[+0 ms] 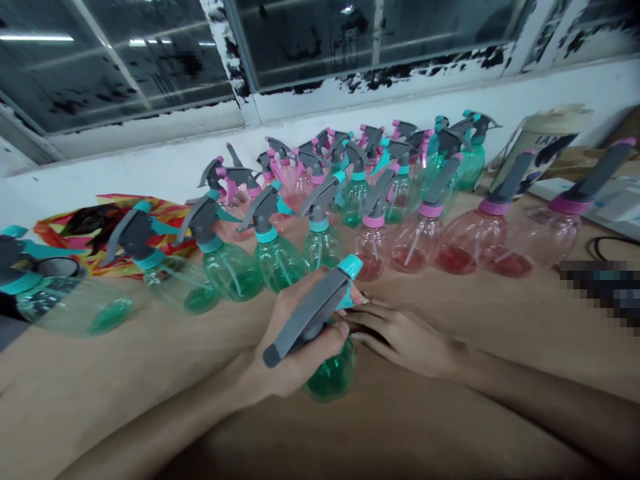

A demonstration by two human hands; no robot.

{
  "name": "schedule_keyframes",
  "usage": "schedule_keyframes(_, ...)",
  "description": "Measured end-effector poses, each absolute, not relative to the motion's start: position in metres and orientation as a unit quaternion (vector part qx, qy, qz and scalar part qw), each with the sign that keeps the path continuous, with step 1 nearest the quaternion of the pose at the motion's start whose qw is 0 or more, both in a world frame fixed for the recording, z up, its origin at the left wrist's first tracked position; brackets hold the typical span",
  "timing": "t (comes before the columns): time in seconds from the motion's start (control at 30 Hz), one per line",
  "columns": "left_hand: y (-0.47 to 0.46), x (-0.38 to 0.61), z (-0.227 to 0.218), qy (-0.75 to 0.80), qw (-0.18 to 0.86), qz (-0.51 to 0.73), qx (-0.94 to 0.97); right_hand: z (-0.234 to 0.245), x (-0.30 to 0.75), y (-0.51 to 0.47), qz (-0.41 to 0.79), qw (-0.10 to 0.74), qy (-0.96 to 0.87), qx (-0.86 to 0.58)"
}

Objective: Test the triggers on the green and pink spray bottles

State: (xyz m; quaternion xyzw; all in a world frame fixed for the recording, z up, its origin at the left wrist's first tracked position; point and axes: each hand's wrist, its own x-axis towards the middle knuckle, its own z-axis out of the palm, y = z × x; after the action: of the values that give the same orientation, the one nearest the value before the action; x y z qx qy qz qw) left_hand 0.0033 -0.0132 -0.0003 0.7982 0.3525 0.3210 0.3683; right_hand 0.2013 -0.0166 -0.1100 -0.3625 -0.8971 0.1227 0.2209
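As the left hand (293, 353) grips a green plastic spray bottle (331, 375), the right hand (403, 335) lies released beside it.
Green and pink bottles (280, 257) crowd the worktop (500, 303) beyond.

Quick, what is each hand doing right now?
Left hand: closed around the green spray bottle, at its neck.
Right hand: open and flat, fingertips touching the same bottle.

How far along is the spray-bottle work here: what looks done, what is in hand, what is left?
Done: green bottles and pink bottles stand capped in rows. In hand: the left hand grips a green bottle at its trigger head; the right hand touches that head. Left: no uncapped bottles show, so possibly little.
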Motion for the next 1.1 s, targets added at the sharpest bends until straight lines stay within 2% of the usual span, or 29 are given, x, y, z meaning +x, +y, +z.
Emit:
schedule_keyframes(0.37,-0.011,0.002,-0.006,0.327,0.353,0.321,0.816,-0.108,0.206,-0.018,0.155,0.236,-0.885,-0.369)
schedule_keyframes(0.63,-0.013,0.002,-0.012,0.338,0.337,0.342,0.809,-0.109,0.207,-0.017,0.162,0.211,-0.889,-0.374)
schedule_keyframes(1.1,-0.018,0.004,-0.001,0.365,0.314,0.328,0.812,-0.108,0.206,-0.017,0.170,0.218,-0.885,-0.374)
